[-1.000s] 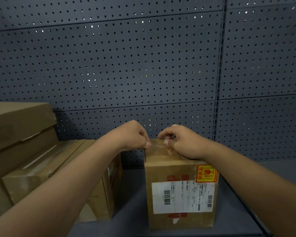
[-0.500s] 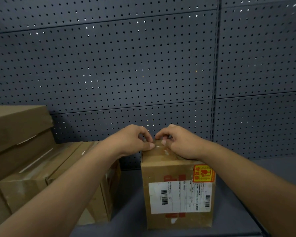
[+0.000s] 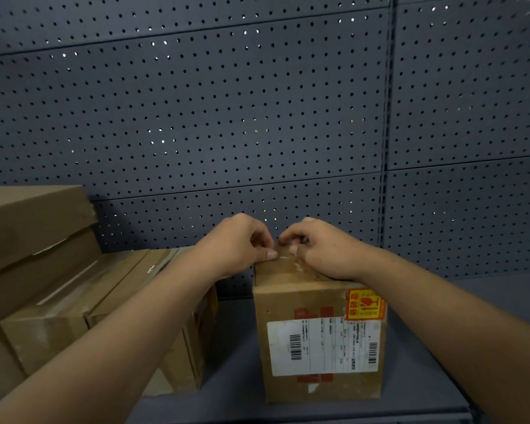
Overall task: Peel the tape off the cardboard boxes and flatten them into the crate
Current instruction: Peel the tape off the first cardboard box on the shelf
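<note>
Cardboard box point(image 3: 318, 341) with a white shipping label point(image 3: 323, 347) and an orange fragile sticker point(image 3: 364, 304) stands upright on the dark grey shelf point(image 3: 233, 356), close to the perforated back panel point(image 3: 227, 117). Clear tape point(image 3: 285, 261) runs along its top. Both hands sit at the far top edge: the left hand point(image 3: 236, 246) and right hand point(image 3: 322, 249) have curled fingers pinching at the tape, fingertips almost touching. More taped cardboard boxes point(image 3: 74, 301) are stacked to the left, well apart.

Grey shelf point(image 3: 236, 347) carries labelled box point(image 3: 318, 347) beside stacked boxes point(image 3: 74, 301)
</note>
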